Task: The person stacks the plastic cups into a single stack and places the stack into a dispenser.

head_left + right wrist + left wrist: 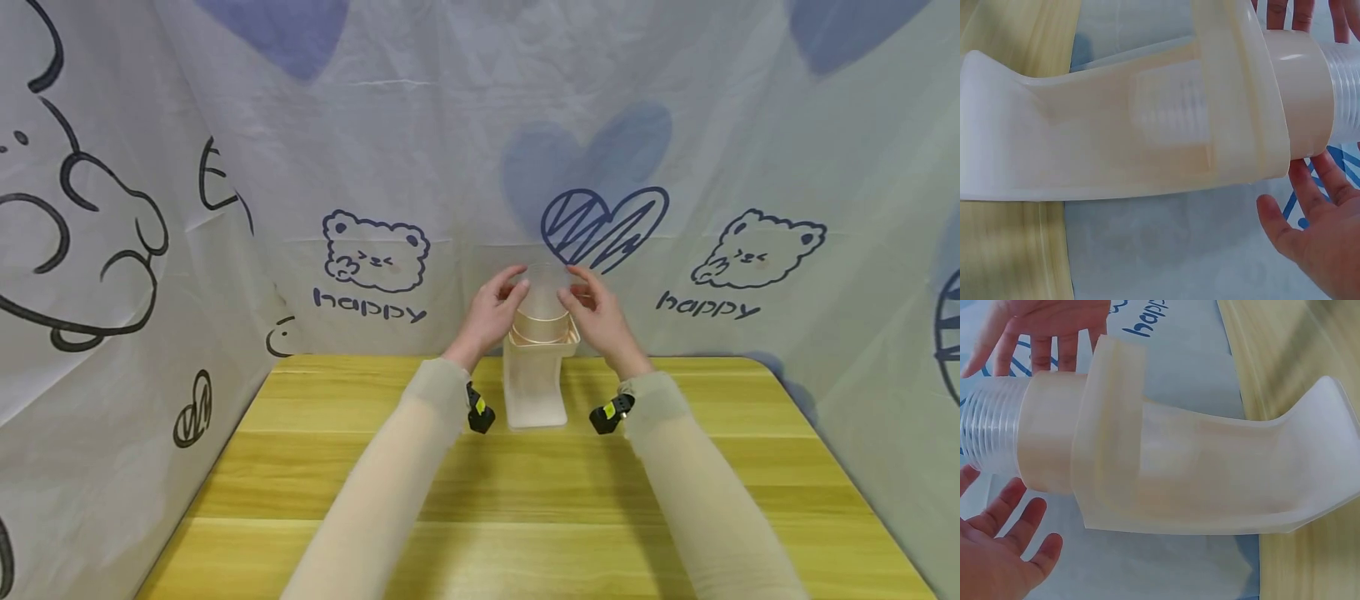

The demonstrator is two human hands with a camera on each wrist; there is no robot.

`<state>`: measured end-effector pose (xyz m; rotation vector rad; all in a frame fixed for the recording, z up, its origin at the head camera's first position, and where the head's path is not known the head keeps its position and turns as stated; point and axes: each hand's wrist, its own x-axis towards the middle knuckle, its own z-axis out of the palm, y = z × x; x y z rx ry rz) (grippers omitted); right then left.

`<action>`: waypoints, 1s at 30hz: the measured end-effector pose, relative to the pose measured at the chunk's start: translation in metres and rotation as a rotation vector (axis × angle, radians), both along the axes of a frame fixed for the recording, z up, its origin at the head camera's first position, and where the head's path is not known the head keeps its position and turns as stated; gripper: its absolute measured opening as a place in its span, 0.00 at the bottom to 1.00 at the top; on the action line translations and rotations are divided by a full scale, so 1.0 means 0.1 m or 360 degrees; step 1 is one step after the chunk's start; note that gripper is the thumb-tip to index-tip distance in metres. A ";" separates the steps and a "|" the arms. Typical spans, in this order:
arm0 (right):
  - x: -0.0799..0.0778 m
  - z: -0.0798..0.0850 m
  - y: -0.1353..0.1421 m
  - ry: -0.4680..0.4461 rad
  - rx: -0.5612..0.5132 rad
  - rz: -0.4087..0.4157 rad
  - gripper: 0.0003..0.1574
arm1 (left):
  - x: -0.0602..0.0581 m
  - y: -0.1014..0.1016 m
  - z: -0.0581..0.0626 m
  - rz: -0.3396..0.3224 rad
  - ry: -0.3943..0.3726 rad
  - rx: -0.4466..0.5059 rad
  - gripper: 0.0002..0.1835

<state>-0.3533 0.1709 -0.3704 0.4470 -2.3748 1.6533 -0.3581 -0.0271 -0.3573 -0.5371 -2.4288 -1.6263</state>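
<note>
A cream-white cup dispenser (535, 392) stands upright near the back of the table, with a curved stem and a wide collar (1110, 437). A stack of clear ribbed plastic cups (994, 425) rises from its beige ring (1054, 431). On the left side of the stack is my left hand (495, 310), fingers apart and loosely bent. My right hand (602, 315) mirrors it on the other side, its fingertips close to the ring in the right wrist view. Whether the fingertips touch the cups or ring, I cannot tell. Neither hand grips anything.
The dispenser's base rests on a wood-grain table (480, 517). A pale curtain (465, 150) with bear and heart drawings hangs right behind the table's back edge and along both sides. Both wrists carry small black cameras (480, 412).
</note>
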 end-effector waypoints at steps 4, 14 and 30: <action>0.00 0.00 -0.02 0.0009 -0.0001 -0.0033 0.32 | -0.01 0.02 0.00 0.0024 -0.0013 -0.0005 0.23; 0.03 0.06 -0.09 -0.0050 -0.0008 -0.0078 0.32 | -0.01 0.04 0.04 0.0088 -0.0018 -0.0034 0.23; 0.03 0.00 -0.06 -0.0087 -0.0030 -0.0049 0.31 | 0.00 0.02 -0.02 0.0061 -0.0042 -0.0208 0.25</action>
